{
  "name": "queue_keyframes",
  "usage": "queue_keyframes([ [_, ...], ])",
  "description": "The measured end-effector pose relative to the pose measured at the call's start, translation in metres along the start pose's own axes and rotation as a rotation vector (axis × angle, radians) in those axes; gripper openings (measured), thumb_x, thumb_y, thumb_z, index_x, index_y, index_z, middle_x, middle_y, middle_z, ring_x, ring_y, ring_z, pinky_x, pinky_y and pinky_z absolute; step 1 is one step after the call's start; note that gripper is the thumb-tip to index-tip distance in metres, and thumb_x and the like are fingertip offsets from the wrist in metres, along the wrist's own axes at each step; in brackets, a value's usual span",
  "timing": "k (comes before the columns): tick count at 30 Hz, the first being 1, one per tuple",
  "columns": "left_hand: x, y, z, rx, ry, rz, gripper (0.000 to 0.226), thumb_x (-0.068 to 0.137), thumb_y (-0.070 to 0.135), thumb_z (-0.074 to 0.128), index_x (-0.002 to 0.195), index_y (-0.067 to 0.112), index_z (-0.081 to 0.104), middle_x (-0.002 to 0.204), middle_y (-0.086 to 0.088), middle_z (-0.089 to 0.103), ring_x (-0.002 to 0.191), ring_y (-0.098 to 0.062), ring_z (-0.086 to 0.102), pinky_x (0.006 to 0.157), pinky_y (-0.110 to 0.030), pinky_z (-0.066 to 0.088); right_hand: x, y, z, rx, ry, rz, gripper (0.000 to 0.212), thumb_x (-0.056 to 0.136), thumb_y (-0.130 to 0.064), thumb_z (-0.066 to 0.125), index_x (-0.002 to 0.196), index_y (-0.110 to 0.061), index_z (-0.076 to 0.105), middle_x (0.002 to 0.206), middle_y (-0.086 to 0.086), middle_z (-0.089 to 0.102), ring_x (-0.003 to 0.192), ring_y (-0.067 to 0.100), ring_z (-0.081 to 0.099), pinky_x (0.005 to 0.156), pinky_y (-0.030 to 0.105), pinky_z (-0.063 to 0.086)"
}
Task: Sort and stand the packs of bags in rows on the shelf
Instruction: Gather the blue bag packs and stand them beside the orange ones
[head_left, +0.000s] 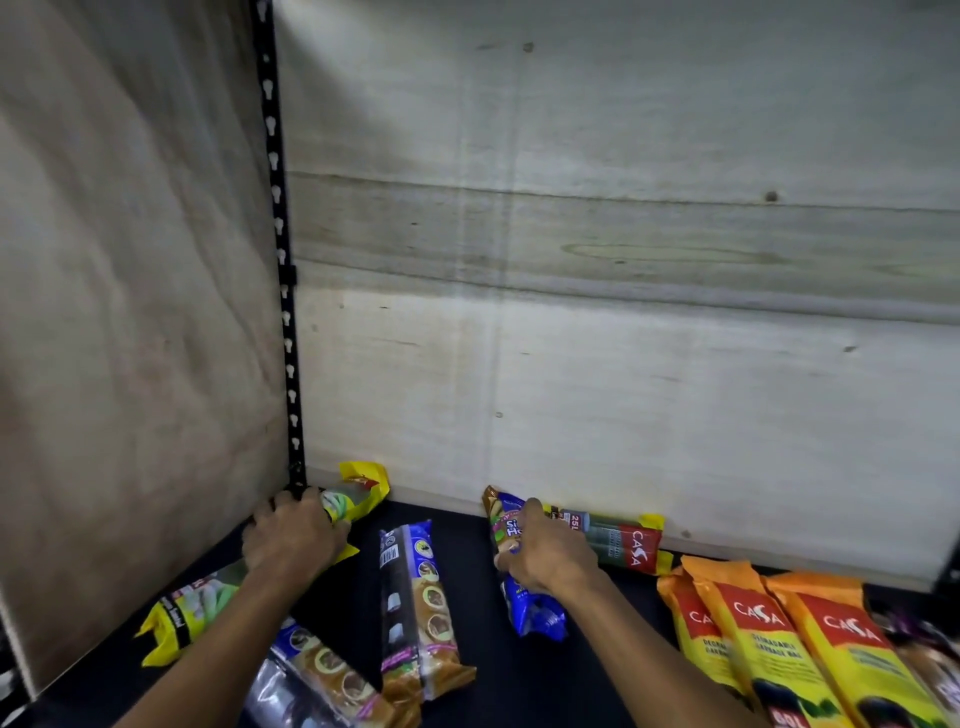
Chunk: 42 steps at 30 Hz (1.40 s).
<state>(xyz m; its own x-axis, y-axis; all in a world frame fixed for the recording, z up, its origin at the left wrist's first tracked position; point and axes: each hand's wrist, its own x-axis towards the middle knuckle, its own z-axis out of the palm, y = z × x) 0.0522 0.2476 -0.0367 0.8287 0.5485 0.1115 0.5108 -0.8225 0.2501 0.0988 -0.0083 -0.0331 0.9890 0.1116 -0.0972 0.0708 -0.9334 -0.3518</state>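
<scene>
My left hand grips a yellow pack with green bags in the back left corner of the dark shelf. My right hand holds a blue and brown pack near the back wall. Just behind it, a red and green Casa pack lies flat along the wall. Between my hands, a blue and brown pack lies flat. Another of that kind lies under my left forearm. A second yellow pack lies at the left wall.
Three orange and yellow Casa packs lean in a row at the right, with darker packs beyond them. A plywood back wall, a plywood side wall and a black slotted post enclose the shelf.
</scene>
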Motion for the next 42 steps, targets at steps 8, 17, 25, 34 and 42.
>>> queue_keyframes([
  [8,-0.035,0.039,-0.015,0.003,0.178,0.222,0.054,0.088,0.058,0.053,0.128,0.023,0.060,0.134,-0.007,0.059,0.124,-0.030,0.050,0.100,-0.041,0.042,-0.013,-0.004,-0.009,0.061,-0.087,0.063,0.076,0.085,-0.039,0.072,0.144,-0.015,0.031,0.127,0.009,0.061,0.115,0.027,0.061,0.088,0.037,0.053],
  [17,-0.064,0.116,0.010,-0.403,-0.294,0.543,0.028,0.093,0.039,0.058,0.115,0.029,0.072,0.119,0.007,0.072,0.111,-0.011,0.064,0.100,-0.028,0.047,-0.060,0.021,-0.023,-0.008,-0.175,0.073,0.108,0.076,-0.038,0.081,0.156,-0.025,0.010,0.145,0.016,0.049,0.123,0.035,0.057,0.099,0.045,0.053],
  [25,-0.091,0.177,0.046,-0.540,-0.614,0.548,0.031,0.099,0.017,0.053,0.126,0.020,0.066,0.085,-0.001,0.069,0.070,-0.010,0.059,0.067,-0.018,0.051,-0.091,0.073,-0.040,0.001,-0.116,0.149,0.104,0.076,-0.047,0.081,0.154,-0.014,0.020,0.141,0.017,0.051,0.119,0.033,0.059,0.075,0.033,0.047],
  [34,-0.100,0.208,0.047,-0.418,-0.704,0.624,0.038,0.102,0.020,0.044,0.139,0.023,0.055,0.071,0.005,0.059,0.066,-0.005,0.055,0.066,-0.019,0.048,-0.102,0.085,-0.048,-0.085,-0.108,0.122,0.103,0.076,-0.053,0.079,0.152,-0.012,0.023,0.146,0.017,0.043,0.127,0.033,0.050,0.095,0.038,0.049],
  [42,-0.104,0.197,0.041,-0.468,-0.733,0.601,0.039,0.101,0.022,0.048,0.139,0.027,0.054,0.093,0.002,0.061,0.074,-0.009,0.055,0.062,-0.020,0.048,-0.097,0.078,-0.055,-0.171,-0.155,0.158,0.092,0.075,-0.054,0.079,0.144,-0.012,0.035,0.135,0.011,0.055,0.120,0.029,0.057,0.083,0.035,0.048],
])
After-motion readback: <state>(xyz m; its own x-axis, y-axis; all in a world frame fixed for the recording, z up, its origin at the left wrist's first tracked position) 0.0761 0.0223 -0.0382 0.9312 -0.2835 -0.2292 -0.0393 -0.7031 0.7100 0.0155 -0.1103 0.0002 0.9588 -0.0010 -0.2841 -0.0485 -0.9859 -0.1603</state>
